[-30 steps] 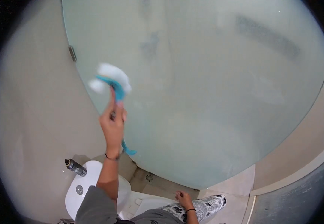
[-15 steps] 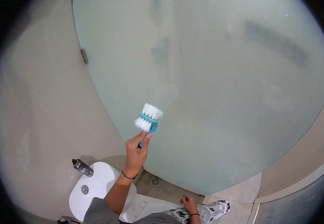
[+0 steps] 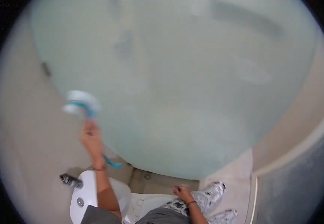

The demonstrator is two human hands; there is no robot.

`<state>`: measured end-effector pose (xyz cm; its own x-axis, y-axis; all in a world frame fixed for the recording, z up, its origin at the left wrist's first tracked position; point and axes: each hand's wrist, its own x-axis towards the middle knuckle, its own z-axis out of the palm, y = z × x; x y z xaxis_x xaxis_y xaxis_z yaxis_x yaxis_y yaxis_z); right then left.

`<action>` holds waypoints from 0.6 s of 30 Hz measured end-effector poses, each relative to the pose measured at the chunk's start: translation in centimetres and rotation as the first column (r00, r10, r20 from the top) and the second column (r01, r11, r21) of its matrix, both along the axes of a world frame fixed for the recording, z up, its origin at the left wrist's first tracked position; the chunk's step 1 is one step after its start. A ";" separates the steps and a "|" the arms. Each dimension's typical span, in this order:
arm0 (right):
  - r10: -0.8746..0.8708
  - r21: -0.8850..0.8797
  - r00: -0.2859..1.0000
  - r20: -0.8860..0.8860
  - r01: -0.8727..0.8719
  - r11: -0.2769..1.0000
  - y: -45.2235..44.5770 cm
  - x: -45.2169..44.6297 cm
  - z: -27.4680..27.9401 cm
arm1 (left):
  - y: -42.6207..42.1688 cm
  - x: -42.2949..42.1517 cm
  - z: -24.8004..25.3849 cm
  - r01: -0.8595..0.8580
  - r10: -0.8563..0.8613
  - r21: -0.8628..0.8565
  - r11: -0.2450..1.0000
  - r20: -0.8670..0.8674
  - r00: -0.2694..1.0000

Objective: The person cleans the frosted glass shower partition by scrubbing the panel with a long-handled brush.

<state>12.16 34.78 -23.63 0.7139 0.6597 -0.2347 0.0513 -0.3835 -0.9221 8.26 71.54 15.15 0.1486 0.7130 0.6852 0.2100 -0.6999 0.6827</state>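
Note:
My left hand (image 3: 91,140) is closed around the turquoise handle of a scrub brush (image 3: 83,102), its white bristles pointing up and blurred by motion. The handle's tail (image 3: 112,162) sticks out below my wrist. The brush head is in front of the left edge of a frosted glass panel (image 3: 177,93); whether it touches the glass I cannot tell. My right hand (image 3: 182,193) is low, near my patterned trouser leg, with its fingers curled in and nothing visible in them.
At lower left stands a white toilet (image 3: 80,186) with a round flush button. A dark cylindrical bottle (image 3: 71,181) lies on its tank. A floor drain (image 3: 147,175) sits near the foot of the glass. A metal hinge (image 3: 46,69) joins glass and wall.
My left hand has swung left with the brush, and the brush has turned so more of its handle shows. The view has shifted somewhat. My right hand stays low near my leg.

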 end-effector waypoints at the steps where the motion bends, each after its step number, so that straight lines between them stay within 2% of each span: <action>1: -0.002 0.016 1.000 0.006 0.002 1.000 -0.2 0.0 -1.1 | 2.2 0.0 0.9 0.020 -0.010 -0.117 0.993 0.085 0.996; 2: -0.011 -0.003 1.000 0.012 0.011 1.000 -0.7 -0.2 0.0 | 4.1 0.0 1.4 0.098 -0.053 -0.245 0.964 0.184 0.981; 3: -0.007 -0.015 0.999 0.033 0.008 1.000 -0.4 0.1 1.6 | 1.7 0.8 3.4 0.245 -0.158 -0.212 0.946 0.358 0.920; 5: -0.016 -0.054 0.997 0.075 0.020 0.998 -0.1 0.2 2.0 | -3.1 1.4 4.6 0.301 -0.194 -0.257 0.918 0.370 0.909; 7: -0.038 -0.071 0.998 -0.044 0.035 0.997 0.0 0.4 2.9 | -4.9 1.9 0.5 0.182 -0.157 -0.130 0.975 0.178 0.971; 9: -0.012 -0.069 1.000 0.000 0.012 0.998 0.0 0.5 3.5 | -8.1 1.6 -2.4 0.295 -0.254 -0.244 0.924 0.186 0.949; 10: -0.002 -0.060 1.000 -0.030 0.000 0.998 0.0 0.3 3.2 | -7.3 1.8 -3.1 0.305 -0.257 -0.205 0.930 0.230 0.939; 11: 0.019 -0.056 0.998 -0.061 -0.023 0.998 -0.2 0.3 3.0 | -6.9 1.5 -1.8 0.275 -0.225 -0.203 0.940 0.235 0.945; 13: 0.016 -0.022 0.999 -0.035 -0.017 1.000 -0.7 0.0 3.2 | -5.3 1.6 2.4 0.296 -0.133 -0.354 0.887 0.418 0.899; 15: 0.023 0.003 0.998 -0.051 -0.023 1.000 -0.9 -0.1 3.4 | -2.6 2.0 3.2 0.328 -0.145 -0.296 0.897 0.503 0.852; 17: -0.002 -0.080 0.998 -0.068 -0.004 0.997 -0.1 0.2 2.5 | -4.1 2.3 3.2 0.255 -0.167 -0.281 0.925 0.302 0.938; 18: 0.018 -0.073 0.999 -0.040 -0.021 0.997 -0.1 0.5 2.6 | -5.6 2.6 1.7 0.257 -0.219 -0.210 0.943 0.187 0.958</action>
